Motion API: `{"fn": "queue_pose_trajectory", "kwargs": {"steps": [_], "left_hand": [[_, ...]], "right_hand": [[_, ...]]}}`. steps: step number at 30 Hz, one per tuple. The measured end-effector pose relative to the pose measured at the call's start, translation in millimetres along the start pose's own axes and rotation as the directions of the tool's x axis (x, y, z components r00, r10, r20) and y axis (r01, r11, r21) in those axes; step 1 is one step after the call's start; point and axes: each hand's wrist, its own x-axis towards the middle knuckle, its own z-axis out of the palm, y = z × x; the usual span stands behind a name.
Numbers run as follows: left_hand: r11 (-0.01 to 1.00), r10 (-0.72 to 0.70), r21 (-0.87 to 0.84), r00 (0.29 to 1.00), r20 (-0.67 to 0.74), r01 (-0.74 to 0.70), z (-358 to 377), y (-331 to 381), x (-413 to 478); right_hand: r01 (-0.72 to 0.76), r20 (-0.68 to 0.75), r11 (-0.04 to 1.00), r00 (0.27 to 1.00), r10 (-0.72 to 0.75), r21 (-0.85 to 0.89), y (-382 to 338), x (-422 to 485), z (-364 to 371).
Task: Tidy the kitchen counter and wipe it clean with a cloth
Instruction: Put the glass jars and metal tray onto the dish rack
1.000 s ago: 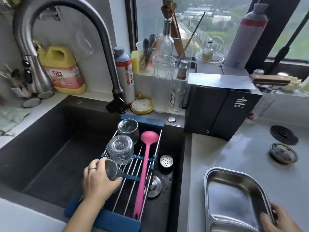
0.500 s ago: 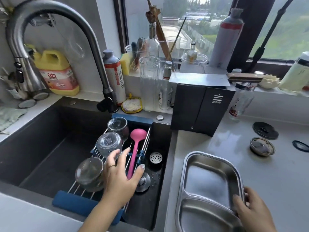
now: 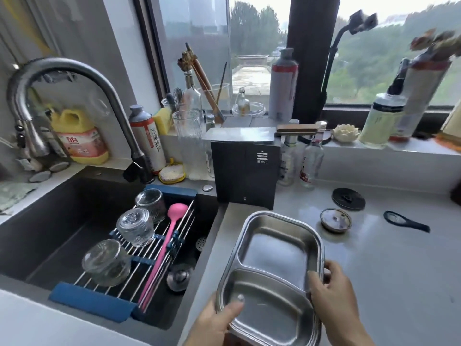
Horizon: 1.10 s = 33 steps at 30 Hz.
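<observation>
So the two-compartment steel tray (image 3: 272,248) was the thing in play, sitting at the near edge of the grey surface (image 3: 386,283), and both hands were clamped on it. The left hand (image 3: 217,323) had the tray's near-left corner, thumb (image 3: 235,304) laid over the rim into the smaller compartment, with the rest of the fingers hidden underneath. The right hand (image 3: 331,298) had the tray's right side, thumb (image 3: 314,279) hooked inside by the divider and fingers (image 3: 329,267) wrapped round the outside of the rim. Honestly couldn't tell if the tray was flat on the surface or lifted a bit.

Just left of the tray was the dark sink (image 3: 50,221), with a wire rack (image 3: 99,300) laid across it. Three glasses (image 3: 107,263) lay on the rack in a row, and a pink ladle (image 3: 169,236) lay along the rack on the side nearer the tray. Way off to the tray's left, past the sink, a greenish cloth (image 3: 15,196) lay crumpled, well apart from either hand.

Right behind the tray stood a black box (image 3: 245,171). Behind and to the right of the tray were a small round lid (image 3: 335,219), a black disc (image 3: 348,199) a little further back, and a black scoop (image 3: 404,221) further right, all loose on the surface and none touching the tray.
</observation>
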Motion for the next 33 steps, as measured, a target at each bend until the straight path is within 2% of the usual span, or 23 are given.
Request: {"fn": "queue_pose_trajectory", "kwargs": {"steps": [3, 7, 12, 15, 19, 29, 33], "left_hand": [[0.971, 0.233, 0.085, 0.967, -0.103, -0.225, -16, 1, -3], [0.951, 0.284, -0.044, 0.924, -0.255, -0.305, -59, 27, 12], [0.906, 0.369, -0.028, 0.821, -0.436, -0.423, -144, 78, 45], [0.901, 0.363, -0.015, 0.772, -0.521, -0.433, -188, 105, 73], [0.912, 0.357, 0.018, 0.771, -0.527, -0.410, -226, 135, 110], [0.950, 0.266, -0.014, 0.834, -0.483, -0.311, -270, 159, 171], [0.947, 0.290, 0.028, 0.818, -0.497, -0.320, -269, 156, 172]], "right_hand": [[-0.009, 0.125, 0.999, 0.992, 0.005, 0.034, -11, -6, 14], [-0.036, 0.368, 0.990, 0.930, -0.018, 0.139, -33, -20, 44], [-0.023, 0.453, 0.996, 0.891, -0.019, 0.087, -42, -29, 76], [-0.037, 0.430, 0.999, 0.903, 0.020, 0.029, -46, -31, 96], [-0.013, 0.334, 0.999, 0.942, 0.027, -0.044, -54, -29, 126], [-0.052, 0.146, 0.987, 0.987, 0.074, -0.149, -52, -31, 156], [-0.076, 0.103, 0.981, 0.990, 0.095, -0.176, -51, -34, 153]]}}
